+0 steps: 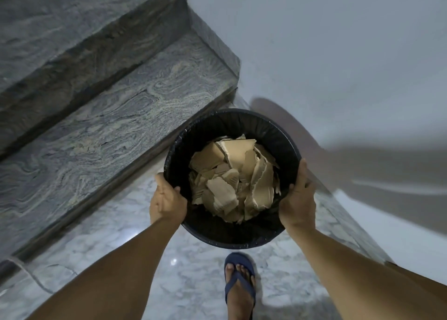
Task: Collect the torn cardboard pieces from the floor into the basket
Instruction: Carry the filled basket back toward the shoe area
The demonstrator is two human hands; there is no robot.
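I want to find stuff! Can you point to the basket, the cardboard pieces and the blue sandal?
basket (pixel 271 128): head view, on its far inner wall.
cardboard pieces (pixel 239 157): head view, on a big top piece.
blue sandal (pixel 238 261): head view, on its toe end.

Stone steps (pixel 116 116) block the left, a wall (pixel 338 54) the right; marble floor (pixel 193 283) lies open below

There is one view only, from a wide-angle camera worn on the person's head; it faces forward and steeply down, almost straight onto the marble floor (pixel 193 283) and a sandalled foot (pixel 240 286); both forearms reach in from the bottom edge; the basket (pixel 217 232) sits near, about mid-frame; stone steps (pixel 108 116) fill the upper left, a pale wall (pixel 338 41) the upper right, its lines bent by the lens.
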